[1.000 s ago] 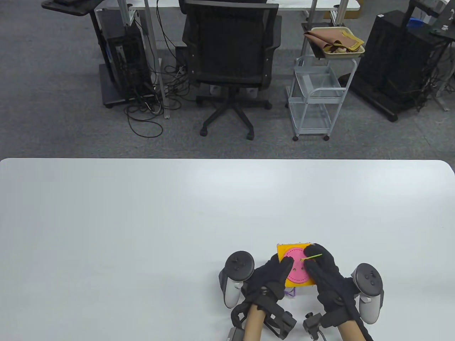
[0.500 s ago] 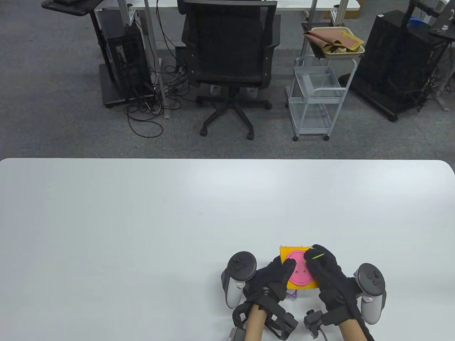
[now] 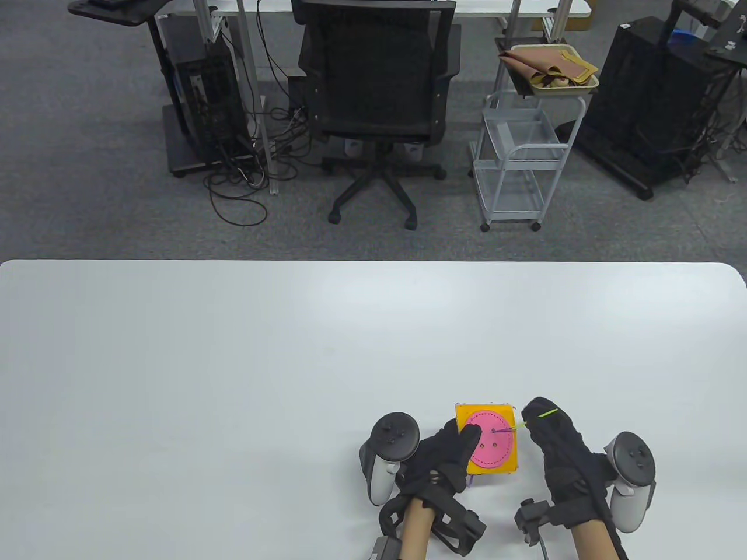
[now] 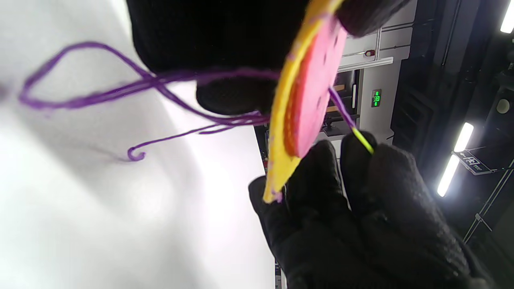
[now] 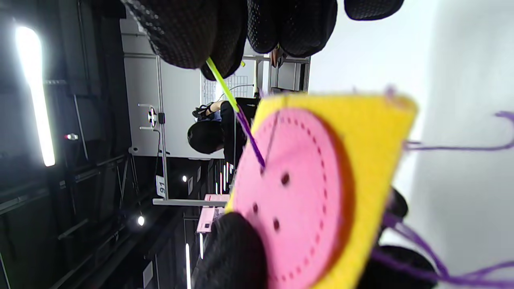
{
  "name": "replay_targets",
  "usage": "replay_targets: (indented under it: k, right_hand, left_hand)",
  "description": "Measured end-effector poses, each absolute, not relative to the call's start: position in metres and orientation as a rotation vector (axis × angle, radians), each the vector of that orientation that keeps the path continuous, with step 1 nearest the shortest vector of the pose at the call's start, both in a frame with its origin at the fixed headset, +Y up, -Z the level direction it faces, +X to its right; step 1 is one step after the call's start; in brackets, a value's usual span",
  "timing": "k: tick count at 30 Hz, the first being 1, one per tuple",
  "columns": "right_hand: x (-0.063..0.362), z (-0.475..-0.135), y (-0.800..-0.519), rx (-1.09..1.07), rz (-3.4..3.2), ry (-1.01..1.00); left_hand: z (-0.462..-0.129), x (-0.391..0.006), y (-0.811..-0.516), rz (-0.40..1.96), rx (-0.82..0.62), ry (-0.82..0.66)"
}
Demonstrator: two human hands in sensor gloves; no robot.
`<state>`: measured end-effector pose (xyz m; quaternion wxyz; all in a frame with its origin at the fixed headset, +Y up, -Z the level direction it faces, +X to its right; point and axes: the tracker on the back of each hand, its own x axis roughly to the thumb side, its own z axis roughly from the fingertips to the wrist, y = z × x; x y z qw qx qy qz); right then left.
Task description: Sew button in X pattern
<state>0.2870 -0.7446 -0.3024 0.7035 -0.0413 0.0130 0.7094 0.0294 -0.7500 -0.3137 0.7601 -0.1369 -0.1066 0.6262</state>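
A yellow felt square (image 3: 503, 415) carries a big pink felt button (image 3: 493, 452) with small holes. My left hand (image 3: 452, 452) holds the square by its left edge, thumb on the button, above the table near its front edge. My right hand (image 3: 545, 423) pinches a yellow-green needle (image 3: 540, 416) just right of the square. Purple thread (image 3: 505, 430) runs taut from the needle into one of the button's holes (image 5: 262, 166). In the left wrist view the square (image 4: 281, 120) shows edge-on, with loose purple thread (image 4: 100, 92) hanging behind it. The needle (image 5: 221, 82) also shows in the right wrist view.
The white table (image 3: 233, 379) stretches wide to the left and back. Beyond it stand a black office chair (image 3: 376, 87) and a white trolley (image 3: 519, 163) on the grey floor.
My right hand has moved right, away from the button, and drawn the needle out. Purple thread now shows between the needle and the button. The left hand holds the square about where it was.
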Motion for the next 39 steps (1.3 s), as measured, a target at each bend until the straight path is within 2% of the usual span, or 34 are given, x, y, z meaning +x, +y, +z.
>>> replay_targets:
  k: [10,39]
  right_hand:
    - [0.319,-0.3,-0.737,-0.147,1.439,-0.033]
    - [0.368,-0.292,-0.738,-0.183,1.151,-0.059]
  left_hand:
    - [-0.318,0.009,-0.749,1.316,-0.213,-0.183]
    - [-0.325,-0.029,-0.762,1.358,-0.181,-0.091]
